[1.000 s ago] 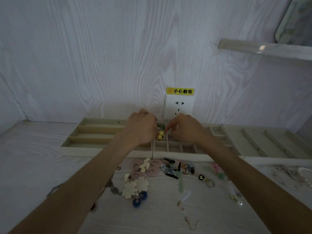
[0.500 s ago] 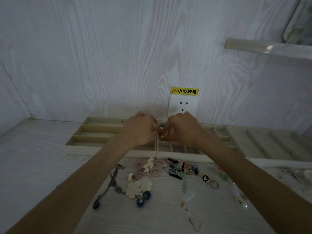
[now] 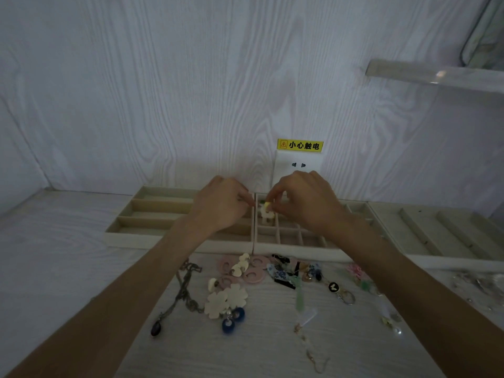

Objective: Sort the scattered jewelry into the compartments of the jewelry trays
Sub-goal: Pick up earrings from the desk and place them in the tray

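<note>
Both hands meet over the far row of the jewelry trays point(image 3: 188, 238). The right hand point(image 3: 305, 203) pinches a small yellow bead earring point(image 3: 266, 205) between fingertips, just above a small compartment at the left edge of the gridded tray point(image 3: 289, 237). The left hand point(image 3: 221, 205) is curled narrow just beside it, fingertips nearly touching the piece; whether it grips anything I cannot tell. Below the wrists, nearer the person, lie scattered pieces: pink ring earrings point(image 3: 255, 274), a cream flower earring point(image 3: 226, 300), a chain necklace point(image 3: 182, 293)
</note>
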